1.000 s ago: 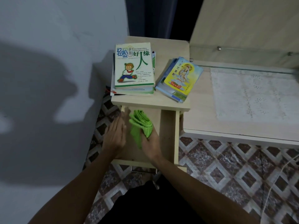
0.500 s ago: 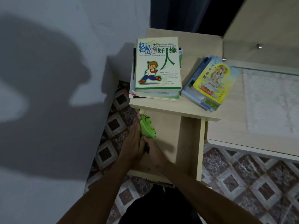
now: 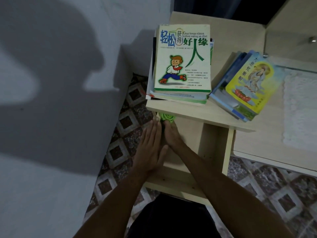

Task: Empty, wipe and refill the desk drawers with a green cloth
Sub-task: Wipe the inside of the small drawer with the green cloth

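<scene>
A pale wooden drawer (image 3: pixel 212 148) stands pulled out below the small desk top (image 3: pixel 221 115). Its bare bottom shows no contents. My right hand (image 3: pixel 171 134) holds a bunched green cloth (image 3: pixel 167 117) far inside the drawer, at its back left; the desk edge hides most of the cloth. My left hand (image 3: pixel 151 148) lies flat with straight fingers along the drawer's left side, close beside the right hand.
Two stacks of books lie on the desk top: a tall one (image 3: pixel 181 66) at the left and a slanted one (image 3: pixel 243 86) at the right. A larger table with a lace mat (image 3: pixel 298 107) adjoins on the right. A grey wall (image 3: pixel 60 83) is close on the left, above patterned floor tiles (image 3: pixel 123 127).
My right hand has pushed the green cloth deeper, toward the drawer's back left, so less of it shows. My left hand slid forward with it. The view shifted left and closer.
</scene>
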